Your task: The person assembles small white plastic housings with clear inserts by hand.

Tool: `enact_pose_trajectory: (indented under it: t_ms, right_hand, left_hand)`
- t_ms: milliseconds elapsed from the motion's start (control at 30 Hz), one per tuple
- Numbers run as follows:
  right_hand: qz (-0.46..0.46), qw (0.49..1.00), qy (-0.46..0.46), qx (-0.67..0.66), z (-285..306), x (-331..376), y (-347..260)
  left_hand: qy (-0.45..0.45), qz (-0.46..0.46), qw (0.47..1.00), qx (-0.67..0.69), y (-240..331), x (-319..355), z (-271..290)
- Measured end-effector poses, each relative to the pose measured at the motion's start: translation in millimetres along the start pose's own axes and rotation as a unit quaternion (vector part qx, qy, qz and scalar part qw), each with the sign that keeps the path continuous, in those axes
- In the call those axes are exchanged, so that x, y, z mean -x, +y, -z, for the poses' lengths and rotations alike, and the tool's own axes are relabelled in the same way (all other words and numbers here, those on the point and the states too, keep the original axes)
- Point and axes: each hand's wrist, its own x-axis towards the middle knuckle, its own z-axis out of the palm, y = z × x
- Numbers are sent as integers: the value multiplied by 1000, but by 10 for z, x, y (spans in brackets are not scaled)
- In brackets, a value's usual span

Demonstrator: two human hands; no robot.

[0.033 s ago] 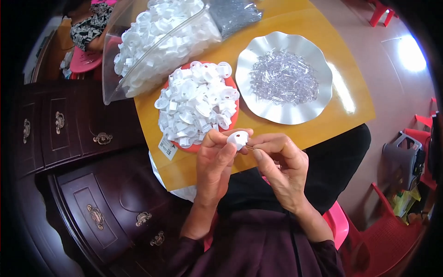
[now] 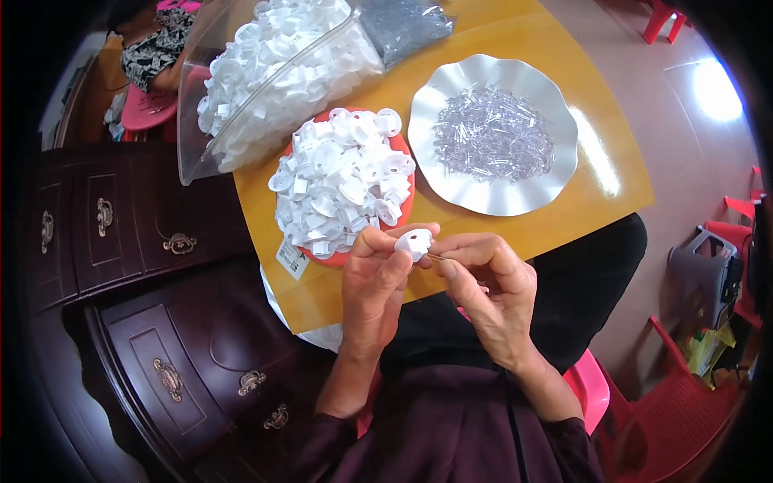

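Hands meet just off the near edge of the desk [image 2: 564, 217], over the person's dark lap: the left hand [image 2: 374, 278] pinches a small white plastic cap [image 2: 415, 241] between thumb and forefinger, and the right hand [image 2: 491, 294], at 3 o'clock of it, has its thumb and forefinger pressed together on a thin clear pin [image 2: 435, 258] whose tip touches the cap's underside. At 11 o'clock of the cap, close by on the yellow desk, a red plate [image 2: 403, 213] carries a heap of white caps [image 2: 338, 181] like the one held. At 1 o'clock sits a white scalloped dish [image 2: 443, 181] with a pile of clear pins [image 2: 495, 145] in its middle. Farther off, at 11 o'clock, a clear plastic bag [image 2: 201, 153] full of more white caps lies across the far edge, with a smaller bag of clear pieces [image 2: 407, 24] at 12 o'clock. Dark wooden drawers [image 2: 169, 354] with brass handles stand at 8 o'clock.
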Motion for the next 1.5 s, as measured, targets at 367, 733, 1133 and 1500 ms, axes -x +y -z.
enact_pose_trajectory:
  t_ms: [367,733,1133,1500]
  right_hand:
    - [-30,998,5,-56,106,32,0]
    - [32,999,10,-27,95,19,57]
    - [-2,1000,21,-7,91,13,24]
    - [-7,1000,13,8,95,36,39]
  left_hand:
    - [-61,3,996,-68,50,9,15]
    - [-77,-29,995,-51,-44,-5,44]
    - [-83,-41,994,-54,-101,-32,54]
    - [-97,-75,988,-93,-91,-10,98]
